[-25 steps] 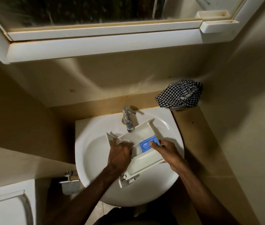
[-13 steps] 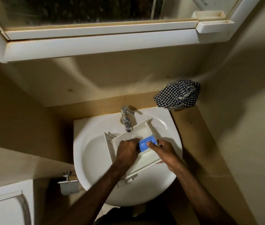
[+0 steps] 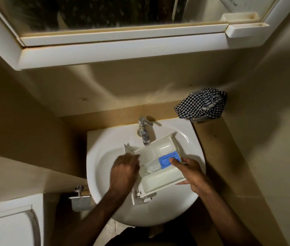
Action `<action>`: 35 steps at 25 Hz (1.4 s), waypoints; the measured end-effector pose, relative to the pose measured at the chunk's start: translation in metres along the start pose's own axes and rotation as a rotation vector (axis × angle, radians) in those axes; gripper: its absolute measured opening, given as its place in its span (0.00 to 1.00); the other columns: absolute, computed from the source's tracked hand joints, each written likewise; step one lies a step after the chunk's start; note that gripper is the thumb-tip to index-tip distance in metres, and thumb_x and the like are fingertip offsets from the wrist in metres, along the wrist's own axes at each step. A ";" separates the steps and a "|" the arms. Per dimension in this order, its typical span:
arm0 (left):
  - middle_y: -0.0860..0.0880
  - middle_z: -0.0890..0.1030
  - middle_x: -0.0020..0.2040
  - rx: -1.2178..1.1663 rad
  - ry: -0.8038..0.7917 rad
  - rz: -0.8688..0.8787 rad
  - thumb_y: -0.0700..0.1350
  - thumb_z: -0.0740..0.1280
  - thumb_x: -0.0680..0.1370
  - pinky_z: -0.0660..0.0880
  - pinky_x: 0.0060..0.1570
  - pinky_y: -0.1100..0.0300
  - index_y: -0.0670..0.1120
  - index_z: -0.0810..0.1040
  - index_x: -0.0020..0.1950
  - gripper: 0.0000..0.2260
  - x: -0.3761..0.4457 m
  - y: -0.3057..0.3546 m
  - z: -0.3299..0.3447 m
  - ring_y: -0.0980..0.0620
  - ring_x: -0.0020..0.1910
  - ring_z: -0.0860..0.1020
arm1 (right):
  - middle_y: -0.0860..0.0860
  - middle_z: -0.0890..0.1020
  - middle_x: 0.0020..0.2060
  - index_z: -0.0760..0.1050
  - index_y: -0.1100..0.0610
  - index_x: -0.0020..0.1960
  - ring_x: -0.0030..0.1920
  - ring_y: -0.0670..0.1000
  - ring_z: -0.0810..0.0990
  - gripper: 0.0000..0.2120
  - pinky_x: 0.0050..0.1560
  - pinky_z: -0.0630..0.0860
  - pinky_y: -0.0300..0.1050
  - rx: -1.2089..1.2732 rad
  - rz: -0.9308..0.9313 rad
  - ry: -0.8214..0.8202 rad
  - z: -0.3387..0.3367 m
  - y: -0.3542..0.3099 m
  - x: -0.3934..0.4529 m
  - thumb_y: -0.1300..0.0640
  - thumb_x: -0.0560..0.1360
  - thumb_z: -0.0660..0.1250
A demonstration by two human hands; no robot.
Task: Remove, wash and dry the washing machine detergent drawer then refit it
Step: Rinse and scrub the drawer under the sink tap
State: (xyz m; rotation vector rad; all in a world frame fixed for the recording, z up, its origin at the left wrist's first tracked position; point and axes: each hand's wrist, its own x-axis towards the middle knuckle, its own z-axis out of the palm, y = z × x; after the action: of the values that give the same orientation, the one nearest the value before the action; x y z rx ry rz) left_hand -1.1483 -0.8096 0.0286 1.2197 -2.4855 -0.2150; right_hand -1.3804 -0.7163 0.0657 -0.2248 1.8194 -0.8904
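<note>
The white detergent drawer (image 3: 160, 181) lies tilted in the white basin (image 3: 158, 219), under the chrome tap (image 3: 144, 132). Its blue insert (image 3: 166, 159) sits in the middle compartment, and water glistens inside the drawer. My left hand (image 3: 124, 171) is blurred. Its fingers are curled down at the drawer's left end, behind the front panel, and I see nothing in them. My right hand (image 3: 192, 172) grips the drawer's right edge with the thumb on the blue insert.
A black-and-white checked cloth (image 3: 201, 105) lies on a holder at the back right, above the brown ledge (image 3: 217, 148). A white mirror cabinet (image 3: 123, 52) juts out overhead. A toilet (image 3: 7, 228) stands at lower left beside a metal wall fitting (image 3: 80, 197).
My left hand slid right to the middle of the drawer, then back to its left end. The right hand kept its grip.
</note>
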 end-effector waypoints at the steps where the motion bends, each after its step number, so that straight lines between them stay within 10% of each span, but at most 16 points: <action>1: 0.45 0.84 0.60 -0.019 0.031 -0.109 0.45 0.75 0.74 0.78 0.57 0.49 0.47 0.82 0.63 0.17 -0.008 -0.005 -0.001 0.43 0.58 0.81 | 0.56 0.84 0.55 0.80 0.57 0.58 0.53 0.55 0.84 0.18 0.39 0.87 0.56 0.017 0.008 0.010 -0.002 0.001 -0.003 0.49 0.74 0.78; 3: 0.46 0.81 0.66 -0.217 -0.111 -0.458 0.55 0.71 0.77 0.77 0.62 0.48 0.49 0.78 0.69 0.22 -0.017 -0.011 0.002 0.45 0.63 0.79 | 0.56 0.83 0.56 0.80 0.59 0.59 0.53 0.55 0.83 0.19 0.41 0.86 0.60 0.034 0.028 0.025 -0.006 0.002 -0.009 0.50 0.75 0.78; 6: 0.44 0.85 0.47 -0.734 -0.435 -0.853 0.62 0.68 0.74 0.82 0.47 0.46 0.48 0.82 0.54 0.19 -0.011 -0.009 0.011 0.47 0.43 0.84 | 0.55 0.81 0.59 0.78 0.60 0.60 0.57 0.57 0.82 0.21 0.43 0.86 0.64 0.051 0.059 -0.016 -0.009 -0.003 -0.024 0.52 0.73 0.80; 10: 0.48 0.82 0.35 -0.842 -0.450 -0.798 0.51 0.66 0.75 0.76 0.37 0.51 0.49 0.81 0.41 0.09 -0.013 -0.009 0.018 0.49 0.34 0.79 | 0.53 0.81 0.55 0.78 0.58 0.57 0.52 0.52 0.82 0.17 0.45 0.85 0.65 0.023 0.035 -0.124 -0.024 -0.015 -0.050 0.58 0.73 0.80; 17: 0.42 0.87 0.46 -1.190 -0.543 -0.843 0.46 0.68 0.81 0.75 0.44 0.53 0.46 0.85 0.50 0.07 -0.006 0.010 0.029 0.49 0.42 0.81 | 0.52 0.87 0.51 0.82 0.53 0.57 0.52 0.56 0.87 0.21 0.47 0.86 0.57 0.015 -0.110 0.088 -0.024 -0.014 -0.061 0.45 0.70 0.80; 25: 0.50 0.86 0.49 -1.110 -0.527 -0.849 0.50 0.67 0.82 0.80 0.48 0.53 0.51 0.82 0.56 0.08 0.013 0.018 0.043 0.51 0.47 0.84 | 0.39 0.84 0.50 0.76 0.43 0.63 0.52 0.48 0.84 0.29 0.55 0.83 0.54 -0.285 -0.403 0.356 0.010 -0.021 -0.071 0.35 0.65 0.72; 35: 0.40 0.82 0.40 -0.472 -0.312 -0.591 0.52 0.57 0.86 0.67 0.39 0.56 0.45 0.74 0.39 0.19 0.080 0.001 0.055 0.44 0.38 0.76 | 0.38 0.82 0.56 0.68 0.40 0.73 0.54 0.46 0.84 0.39 0.51 0.86 0.54 -0.342 -0.458 0.363 0.019 -0.005 -0.081 0.31 0.65 0.71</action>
State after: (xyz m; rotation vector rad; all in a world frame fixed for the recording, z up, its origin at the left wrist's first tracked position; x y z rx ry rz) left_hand -1.2150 -0.8734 -0.0021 1.7514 -2.0379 -1.1451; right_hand -1.3305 -0.6856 0.1247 -0.7615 2.3077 -0.9691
